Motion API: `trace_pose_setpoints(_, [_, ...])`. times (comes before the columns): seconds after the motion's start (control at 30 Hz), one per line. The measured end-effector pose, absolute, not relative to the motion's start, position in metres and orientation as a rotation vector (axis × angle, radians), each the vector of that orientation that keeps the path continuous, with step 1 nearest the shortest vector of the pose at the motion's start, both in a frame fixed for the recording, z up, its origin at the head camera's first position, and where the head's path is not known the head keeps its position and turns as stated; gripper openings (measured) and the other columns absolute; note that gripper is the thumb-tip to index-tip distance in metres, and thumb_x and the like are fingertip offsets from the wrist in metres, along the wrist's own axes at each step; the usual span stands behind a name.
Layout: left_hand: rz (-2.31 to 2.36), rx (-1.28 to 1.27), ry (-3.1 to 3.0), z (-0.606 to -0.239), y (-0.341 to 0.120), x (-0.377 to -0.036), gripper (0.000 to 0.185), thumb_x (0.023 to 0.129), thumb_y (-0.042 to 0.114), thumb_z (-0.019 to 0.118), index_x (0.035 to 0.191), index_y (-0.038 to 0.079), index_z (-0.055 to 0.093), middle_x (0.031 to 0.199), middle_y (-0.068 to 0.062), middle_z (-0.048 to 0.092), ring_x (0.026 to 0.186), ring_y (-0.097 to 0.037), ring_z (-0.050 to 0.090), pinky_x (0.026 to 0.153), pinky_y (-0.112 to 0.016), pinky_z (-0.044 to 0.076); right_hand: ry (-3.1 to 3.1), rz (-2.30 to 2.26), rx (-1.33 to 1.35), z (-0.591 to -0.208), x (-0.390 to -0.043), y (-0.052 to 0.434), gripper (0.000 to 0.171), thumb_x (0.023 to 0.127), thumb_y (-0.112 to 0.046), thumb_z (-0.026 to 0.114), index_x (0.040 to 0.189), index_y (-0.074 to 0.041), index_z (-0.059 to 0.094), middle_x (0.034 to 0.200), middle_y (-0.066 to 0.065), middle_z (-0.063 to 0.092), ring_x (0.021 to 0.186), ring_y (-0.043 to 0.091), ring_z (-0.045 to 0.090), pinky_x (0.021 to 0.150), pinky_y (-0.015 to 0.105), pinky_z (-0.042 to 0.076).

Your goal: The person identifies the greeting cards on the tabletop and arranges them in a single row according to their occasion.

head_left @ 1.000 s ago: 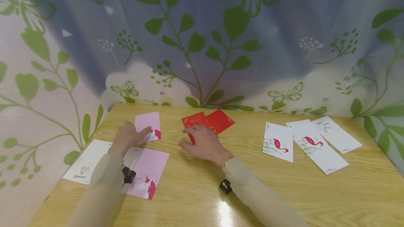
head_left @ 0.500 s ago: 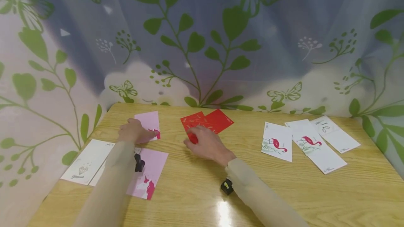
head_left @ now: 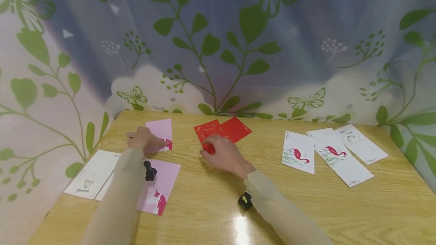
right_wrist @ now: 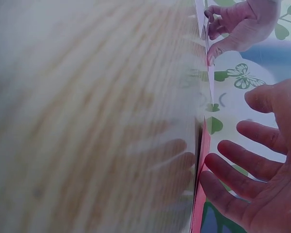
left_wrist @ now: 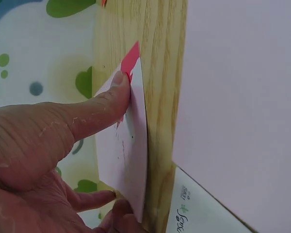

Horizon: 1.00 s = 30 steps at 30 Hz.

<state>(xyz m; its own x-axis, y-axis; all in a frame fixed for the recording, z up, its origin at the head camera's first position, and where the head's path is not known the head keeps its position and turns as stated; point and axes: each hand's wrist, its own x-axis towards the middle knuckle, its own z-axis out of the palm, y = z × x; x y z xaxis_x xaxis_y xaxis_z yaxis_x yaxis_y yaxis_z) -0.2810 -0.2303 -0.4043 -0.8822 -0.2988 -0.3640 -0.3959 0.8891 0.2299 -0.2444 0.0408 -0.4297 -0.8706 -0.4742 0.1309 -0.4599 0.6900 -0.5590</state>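
Note:
My left hand [head_left: 144, 140] is at the back left on a pink card [head_left: 160, 127] with a unicorn print. In the left wrist view its thumb [left_wrist: 104, 104] presses on the card's face, while the other fingers curl at the far end of the card. Toward me lies a second pink unicorn card [head_left: 167, 179], partly covered by the left sleeve. My right hand [head_left: 226, 155] hovers by two overlapping red cards, a gold-patterned one [head_left: 208, 127] and a plain one [head_left: 238, 128]. Its fingers [right_wrist: 247, 162] are spread and relaxed, gripping nothing.
White flamingo cards [head_left: 298, 152] and a white card with black lettering [head_left: 361, 144] lie at the right, some overlapping. A white diamond-print card [head_left: 90, 175] is near the table's left edge. A patterned curtain [head_left: 218, 67] stands behind the wooden table [head_left: 306, 207].
My left hand has shifted right over the back pink card, its thumb now reaching onto the unicorn print. The right hand has moved slightly right beside the red cards.

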Motion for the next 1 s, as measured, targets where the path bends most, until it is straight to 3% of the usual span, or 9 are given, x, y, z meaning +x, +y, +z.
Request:
trace_pose_setpoints(0.17, [0.520, -0.588, 2.723, -0.405, -0.231, -0.283, 0.108, 0.089, 0.050, 0.072, 0.150, -0.019, 0.014, 0.146, -0.050, 0.028, 0.135, -0.060, 0.036, 0.114, -0.063, 0.038, 2.865, -0.947, -0.760, -0.428, -0.246, 0.043, 0.035, 0.097, -0.032, 0.064, 0.123, -0.010, 0.070, 0.113, 0.003, 0.074, 0.093, 0.016, 0.064, 0.082, 0.034, 0.054])
trace_pose_setpoints(0.27, [0.598, -0.534, 2.708, -0.404, -0.235, -0.282, 0.105, 0.090, 0.044, 0.072, 0.149, -0.020, 0.014, 0.146, -0.050, 0.029, 0.137, -0.062, 0.035, 0.115, -0.064, 0.036, 2.866, -0.943, -0.767, -0.428, -0.246, 0.044, 0.034, 0.097, -0.032, 0.064, 0.122, -0.009, 0.070, 0.111, 0.003, 0.074, 0.092, 0.017, 0.064, 0.081, 0.033, 0.053])
trace_pose_setpoints(0.37, [0.701, -0.477, 2.719, -0.405, -0.240, -0.280, 0.090, 0.092, 0.035, 0.071, 0.146, -0.020, 0.024, 0.143, -0.044, 0.039, 0.130, -0.055, 0.045, 0.113, -0.059, 0.041, 2.872, -0.947, -0.776, -0.428, -0.246, 0.045, 0.033, 0.097, -0.032, 0.065, 0.120, -0.009, 0.071, 0.107, 0.002, 0.073, 0.090, 0.017, 0.063, 0.079, 0.032, 0.052])
trace_pose_setpoints(0.47, [0.809, -0.476, 2.767, -0.409, -0.249, -0.275, 0.064, 0.094, 0.024, 0.063, 0.139, -0.016, 0.042, 0.130, -0.034, 0.053, 0.107, -0.041, 0.055, 0.092, -0.049, 0.051, 2.869, -0.961, -0.781, -0.429, -0.246, 0.046, 0.031, 0.097, -0.031, 0.065, 0.118, -0.010, 0.072, 0.106, 0.001, 0.073, 0.089, 0.015, 0.063, 0.079, 0.031, 0.053])
trace_pose_setpoints(0.57, [0.897, -0.486, 2.823, -0.411, -0.260, -0.270, 0.047, 0.097, 0.021, 0.054, 0.131, -0.012, 0.054, 0.119, -0.028, 0.060, 0.095, -0.035, 0.056, 0.076, -0.041, 0.047, 2.859, -0.988, -0.764, -0.429, -0.245, 0.048, 0.030, 0.097, -0.031, 0.066, 0.118, -0.011, 0.072, 0.110, 0.000, 0.073, 0.093, 0.015, 0.064, 0.083, 0.033, 0.054])
trace_pose_setpoints(0.7, [0.983, -0.443, 2.885, -0.407, -0.272, -0.262, 0.046, 0.101, 0.027, 0.052, 0.127, -0.010, 0.058, 0.127, -0.030, 0.060, 0.105, -0.039, 0.057, 0.084, -0.048, 0.050, 2.851, -1.028, -0.728, -0.427, -0.245, 0.052, 0.030, 0.098, -0.030, 0.065, 0.120, -0.012, 0.072, 0.116, 0.001, 0.073, 0.102, 0.018, 0.066, 0.092, 0.038, 0.054])
trace_pose_setpoints(0.8, [1.016, -0.375, 2.895, -0.399, -0.278, -0.255, 0.050, 0.101, 0.031, 0.055, 0.129, -0.011, 0.057, 0.134, -0.032, 0.057, 0.111, -0.042, 0.055, 0.093, -0.054, 0.049, 2.840, -1.061, -0.705, -0.427, -0.246, 0.056, 0.031, 0.098, -0.031, 0.064, 0.121, -0.012, 0.071, 0.114, 0.002, 0.073, 0.100, 0.019, 0.067, 0.091, 0.039, 0.054])
trace_pose_setpoints(1.0, [1.086, -0.274, 2.779, -0.386, -0.278, -0.240, 0.055, 0.101, 0.037, 0.059, 0.134, -0.007, 0.054, 0.133, -0.029, 0.057, 0.114, -0.039, 0.053, 0.093, -0.054, 0.049, 2.780, -1.190, -0.663, -0.425, -0.246, 0.059, 0.033, 0.099, -0.034, 0.064, 0.123, -0.012, 0.071, 0.112, 0.000, 0.073, 0.096, 0.016, 0.067, 0.088, 0.036, 0.056])
